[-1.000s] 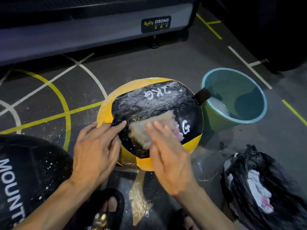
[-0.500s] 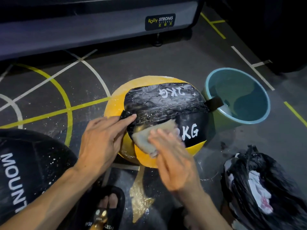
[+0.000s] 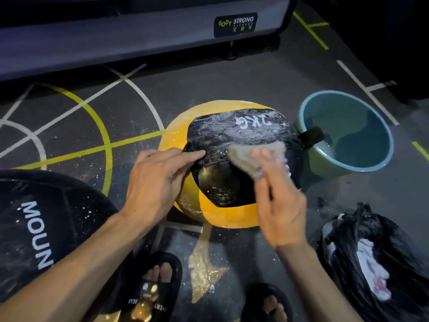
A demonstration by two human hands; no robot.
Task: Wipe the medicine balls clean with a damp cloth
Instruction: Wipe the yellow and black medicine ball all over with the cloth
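Observation:
A yellow and black medicine ball (image 3: 222, 189) marked "2KG" lies on the gym floor in the middle of the view, its black panel streaked with white smears. My right hand (image 3: 281, 201) presses a pale damp cloth (image 3: 250, 159) flat against the ball's upper right part; the hand is blurred with motion. My left hand (image 3: 157, 180) rests on the ball's left side with its fingers stretched over a black strap. A larger black medicine ball (image 3: 46, 233) with white lettering sits at the lower left.
A teal bucket (image 3: 380, 135) with water stands right of the ball. A black bag (image 3: 371, 259) holding white cloths lies at the lower right. My feet in black slippers (image 3: 153, 289) are below. A dark machine base (image 3: 139, 36) runs along the back.
My right hand has slid the cloth up and to the right across the black panel. The ball has turned slightly, and my left hand has shifted with it.

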